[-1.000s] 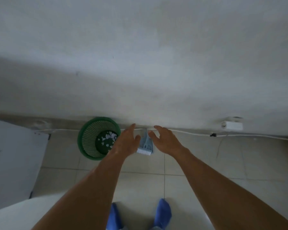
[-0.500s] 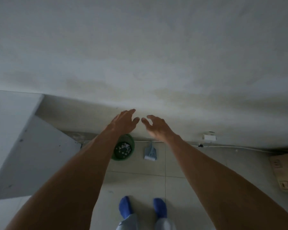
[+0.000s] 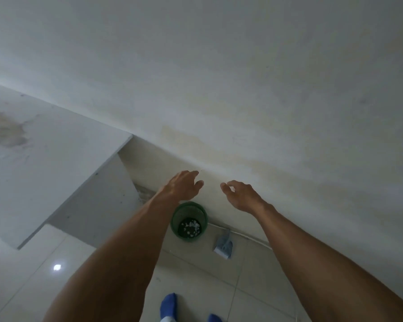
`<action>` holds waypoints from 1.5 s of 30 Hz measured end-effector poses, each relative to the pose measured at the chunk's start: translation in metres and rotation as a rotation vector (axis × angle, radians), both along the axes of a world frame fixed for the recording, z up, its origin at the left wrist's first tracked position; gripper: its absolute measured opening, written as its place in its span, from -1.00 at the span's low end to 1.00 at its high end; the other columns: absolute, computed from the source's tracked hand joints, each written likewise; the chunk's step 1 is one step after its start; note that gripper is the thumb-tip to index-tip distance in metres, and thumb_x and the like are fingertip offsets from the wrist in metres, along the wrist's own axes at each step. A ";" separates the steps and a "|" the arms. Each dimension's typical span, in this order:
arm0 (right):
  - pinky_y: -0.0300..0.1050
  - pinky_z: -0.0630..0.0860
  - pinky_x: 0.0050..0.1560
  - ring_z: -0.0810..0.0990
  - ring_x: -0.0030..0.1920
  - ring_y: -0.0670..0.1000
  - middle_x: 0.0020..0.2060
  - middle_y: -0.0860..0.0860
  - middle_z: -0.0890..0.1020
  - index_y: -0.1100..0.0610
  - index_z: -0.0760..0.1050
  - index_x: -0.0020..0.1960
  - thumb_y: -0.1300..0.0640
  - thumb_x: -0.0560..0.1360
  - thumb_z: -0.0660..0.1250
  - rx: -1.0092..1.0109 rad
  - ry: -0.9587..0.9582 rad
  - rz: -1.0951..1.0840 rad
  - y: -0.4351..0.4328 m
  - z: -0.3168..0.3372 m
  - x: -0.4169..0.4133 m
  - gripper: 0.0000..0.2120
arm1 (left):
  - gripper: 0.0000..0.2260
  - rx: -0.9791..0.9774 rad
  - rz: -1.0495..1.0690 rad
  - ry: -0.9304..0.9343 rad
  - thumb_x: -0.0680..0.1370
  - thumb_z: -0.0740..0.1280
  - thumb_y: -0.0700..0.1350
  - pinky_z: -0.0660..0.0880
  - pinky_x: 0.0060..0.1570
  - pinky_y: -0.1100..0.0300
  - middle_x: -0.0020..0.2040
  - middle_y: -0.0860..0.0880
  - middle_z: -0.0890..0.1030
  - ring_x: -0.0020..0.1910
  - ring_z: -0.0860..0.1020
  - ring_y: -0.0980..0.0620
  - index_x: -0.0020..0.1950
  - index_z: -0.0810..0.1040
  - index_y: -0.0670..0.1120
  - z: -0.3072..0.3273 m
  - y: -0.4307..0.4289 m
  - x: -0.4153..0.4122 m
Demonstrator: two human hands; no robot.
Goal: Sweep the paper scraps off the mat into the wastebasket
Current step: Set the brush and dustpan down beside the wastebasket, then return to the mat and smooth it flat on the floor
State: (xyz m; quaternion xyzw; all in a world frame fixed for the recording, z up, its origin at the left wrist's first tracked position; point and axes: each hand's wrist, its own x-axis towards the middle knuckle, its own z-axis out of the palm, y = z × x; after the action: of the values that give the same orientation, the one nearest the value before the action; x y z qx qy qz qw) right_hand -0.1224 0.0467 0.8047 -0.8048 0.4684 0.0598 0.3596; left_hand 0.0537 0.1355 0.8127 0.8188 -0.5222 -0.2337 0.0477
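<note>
A green mesh wastebasket (image 3: 179, 213) stands on the tiled floor against the wall, with white paper scraps (image 3: 191, 226) lying in its bottom. A small blue dustpan with a brush (image 3: 223, 244) leans against the wall just right of the basket. My left hand (image 3: 183, 185) and my right hand (image 3: 241, 195) are both raised in front of the wall, well above the basket, fingers apart and holding nothing. No mat is in view.
A white table (image 3: 44, 145) fills the left side, its side panel reaching the floor near the basket. A white cable (image 3: 242, 235) runs along the foot of the wall. My feet in blue socks (image 3: 169, 306) stand on the pale tiles.
My view has risen and turned left, so the basket and dustpan look smaller and farther. Both empty hands have lifted away from the dustpan, which stays leaning on the wall.
</note>
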 end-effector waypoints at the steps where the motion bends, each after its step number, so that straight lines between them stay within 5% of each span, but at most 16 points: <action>1: -0.01 0.33 0.37 0.41 0.41 0.13 0.44 0.13 0.43 0.16 0.33 0.49 -0.22 0.63 0.04 -0.012 0.006 0.026 0.003 0.000 0.003 -0.40 | -0.51 -0.018 0.039 0.019 0.64 0.11 0.10 0.33 0.34 -0.01 0.44 -0.14 0.42 0.40 0.40 -0.11 0.51 0.27 -0.09 -0.003 0.008 -0.002; 10: -0.01 0.46 0.15 0.58 0.21 0.20 0.14 0.17 0.64 0.14 0.58 0.12 -0.25 0.58 0.10 -0.010 0.116 0.403 0.086 -0.044 0.057 -0.49 | -0.57 0.022 0.424 0.190 0.53 0.12 0.14 0.50 0.17 -0.02 0.24 -0.16 0.59 0.21 0.55 -0.19 0.22 0.55 -0.07 -0.057 0.142 -0.017; 23: 0.00 0.44 0.31 0.53 0.31 0.15 0.29 0.12 0.59 0.09 0.55 0.28 -0.26 0.58 0.10 0.083 0.305 1.111 0.339 -0.080 0.148 -0.47 | -0.52 0.072 1.310 0.385 0.57 0.16 0.18 0.43 0.30 0.03 0.32 -0.15 0.55 0.30 0.51 -0.12 0.38 0.45 -0.06 -0.115 0.450 -0.038; 45: 0.04 0.51 0.23 0.60 0.19 0.18 0.19 0.18 0.64 0.20 0.56 0.25 -0.16 0.63 0.11 0.031 0.310 1.860 0.785 -0.101 0.312 -0.50 | -0.57 -0.088 2.056 0.433 0.55 0.14 0.16 0.47 0.24 -0.02 0.25 -0.14 0.60 0.24 0.54 -0.15 0.22 0.58 -0.06 -0.132 0.825 -0.008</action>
State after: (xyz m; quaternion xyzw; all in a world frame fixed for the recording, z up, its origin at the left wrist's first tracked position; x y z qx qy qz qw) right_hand 0.1896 0.8319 0.7039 -0.8339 -0.3202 0.4354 0.1121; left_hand 0.0454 0.9607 0.6811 0.8061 0.4359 -0.2028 0.3451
